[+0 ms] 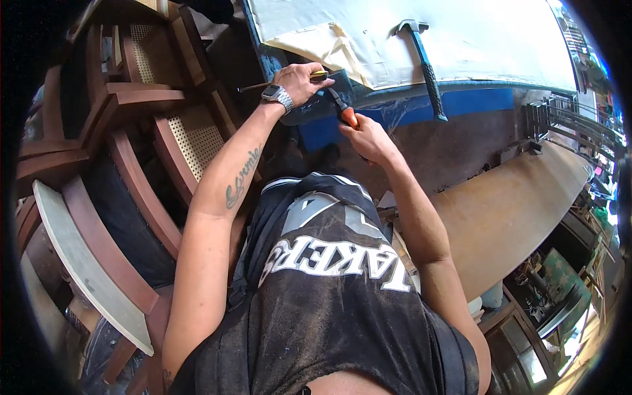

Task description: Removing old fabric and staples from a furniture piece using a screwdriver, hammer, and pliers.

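My left hand (pixel 299 82), with a wristwatch on the wrist, is closed around a thin tool with a yellow and black handle (pixel 318 76); its long metal shaft sticks out to the left. My right hand (pixel 368 138) grips orange-handled pliers (pixel 343 112), whose jaws point up at the edge of a blue padded frame (pixel 461 105). Cream fabric (pixel 408 39) covers the top of that frame. Both hands meet at the frame's near left corner.
A black-handled hammer (pixel 424 59) lies on the cream fabric. Stacked wooden chairs with cane seats (pixel 191 138) stand at my left. A curved brown board (pixel 513 210) lies at my right, with metal racks (pixel 559 118) and cluttered shelves beyond it.
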Tool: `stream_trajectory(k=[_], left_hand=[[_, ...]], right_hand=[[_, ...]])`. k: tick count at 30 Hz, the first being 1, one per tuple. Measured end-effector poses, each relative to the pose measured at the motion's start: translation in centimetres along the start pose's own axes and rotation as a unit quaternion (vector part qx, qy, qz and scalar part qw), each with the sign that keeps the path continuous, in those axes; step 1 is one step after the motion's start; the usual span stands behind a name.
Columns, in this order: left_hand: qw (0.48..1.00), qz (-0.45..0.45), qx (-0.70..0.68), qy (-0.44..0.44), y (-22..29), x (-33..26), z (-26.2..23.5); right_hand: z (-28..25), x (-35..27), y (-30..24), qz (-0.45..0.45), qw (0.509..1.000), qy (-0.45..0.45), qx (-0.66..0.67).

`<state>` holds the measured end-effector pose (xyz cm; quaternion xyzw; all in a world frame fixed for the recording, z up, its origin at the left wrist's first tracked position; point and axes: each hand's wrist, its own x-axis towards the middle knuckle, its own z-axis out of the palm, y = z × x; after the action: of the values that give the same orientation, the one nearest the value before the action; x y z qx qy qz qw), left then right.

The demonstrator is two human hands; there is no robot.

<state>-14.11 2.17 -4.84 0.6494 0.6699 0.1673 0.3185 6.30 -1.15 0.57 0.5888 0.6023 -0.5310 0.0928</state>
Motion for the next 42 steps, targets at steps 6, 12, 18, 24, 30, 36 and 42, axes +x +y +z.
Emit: stream_trajectory(k=[6, 12, 18, 24, 30, 36, 42], left_hand=[[0.999, -0.011, 0.024, 0.022, -0.3, -0.2, 0.2], [1.000, 0.005, 0.001, 0.012, 0.3, -0.4, -0.4], [0.999, 0.027, -0.036, 0.023, 1.0, -0.5, -0.2], [0.996, -0.004, 0.002, 0.088, -1.4, 0.0, 0.9], [0.994, 0.030, 0.019, -0.100, -0.2, 0.4, -1.9], [0.995, 0.097, 0.018, -0.028, -0.2, 0.6, -0.5], [0.996, 0.082, 0.019, -0.032, -0.5, 0.4, -0.6]], right_hand=[[-0.1, -1.8, 0.8, -0.010, 0.999, 0.020, 0.045], [-1.5, -2.4, -1.9, 0.005, 0.982, -0.003, -0.188], [0.2, -0.8, -3.1, -0.108, 0.944, 0.161, -0.268], [-0.3, -2.7, 0.8, -0.129, 0.986, 0.102, 0.001], [0.4, -1.6, 3.3, 0.029, 0.975, -0.113, 0.188], [0.3, -0.1, 1.5, 0.084, 0.977, -0.115, 0.161], [-1.4, -2.1, -3.0, 0.058, 0.995, -0.072, -0.043]])
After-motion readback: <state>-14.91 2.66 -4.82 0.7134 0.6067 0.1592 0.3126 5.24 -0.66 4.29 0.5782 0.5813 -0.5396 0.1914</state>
